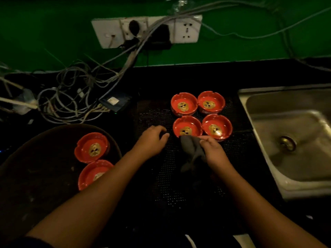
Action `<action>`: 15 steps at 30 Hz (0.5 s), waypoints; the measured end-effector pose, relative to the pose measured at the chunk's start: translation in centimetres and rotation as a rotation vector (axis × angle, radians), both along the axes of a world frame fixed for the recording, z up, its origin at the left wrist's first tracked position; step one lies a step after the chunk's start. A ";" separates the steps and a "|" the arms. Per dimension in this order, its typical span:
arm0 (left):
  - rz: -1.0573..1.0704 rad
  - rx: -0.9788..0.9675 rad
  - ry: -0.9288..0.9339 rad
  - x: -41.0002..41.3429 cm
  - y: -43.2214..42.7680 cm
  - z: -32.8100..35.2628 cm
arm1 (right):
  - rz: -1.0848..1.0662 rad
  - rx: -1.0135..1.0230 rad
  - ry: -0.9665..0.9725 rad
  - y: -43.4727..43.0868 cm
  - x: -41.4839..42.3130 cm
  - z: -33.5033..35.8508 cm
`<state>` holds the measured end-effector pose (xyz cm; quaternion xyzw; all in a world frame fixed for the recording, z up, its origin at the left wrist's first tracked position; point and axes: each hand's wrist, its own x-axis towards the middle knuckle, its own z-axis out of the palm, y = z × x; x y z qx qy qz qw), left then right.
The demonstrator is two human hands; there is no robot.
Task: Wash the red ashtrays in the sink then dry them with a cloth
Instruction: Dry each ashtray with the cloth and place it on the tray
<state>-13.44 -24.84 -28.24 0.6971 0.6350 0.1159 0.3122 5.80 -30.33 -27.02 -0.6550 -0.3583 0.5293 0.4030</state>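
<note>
Mat (pixel 161 176), ashtray (pixel 187 127) beyond right hand (pixel 213 149)

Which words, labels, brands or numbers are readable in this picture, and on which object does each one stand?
No text here can be read with certainty.
Gold emblems inside the red ashtrays: blurred, no letters legible.
White label on the dark box near the cables: too small and blurred to read.
</note>
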 end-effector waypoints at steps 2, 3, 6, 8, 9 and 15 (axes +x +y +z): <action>-0.032 -0.004 0.011 2.1 2.0 -0.2 | -0.131 0.032 0.014 -0.4 2.0 0.2; -0.029 -0.026 0.019 3.1 3.0 -0.4 | -0.180 0.053 0.014 -0.6 2.9 0.4; 0.032 -0.145 0.100 5.5 5.1 -1.5 | -0.272 0.058 0.057 -1.7 4.8 0.6; 0.098 -0.239 0.204 6.7 5.5 -2.2 | -0.280 0.025 0.073 -2.6 5.6 0.7; 0.145 -0.267 0.234 7.1 5.5 -2.4 | -0.272 0.009 0.051 -3.1 6.0 0.6; 0.344 -0.137 -0.101 6.8 2.7 -3.4 | -0.250 -0.070 0.001 -5.4 7.2 -0.5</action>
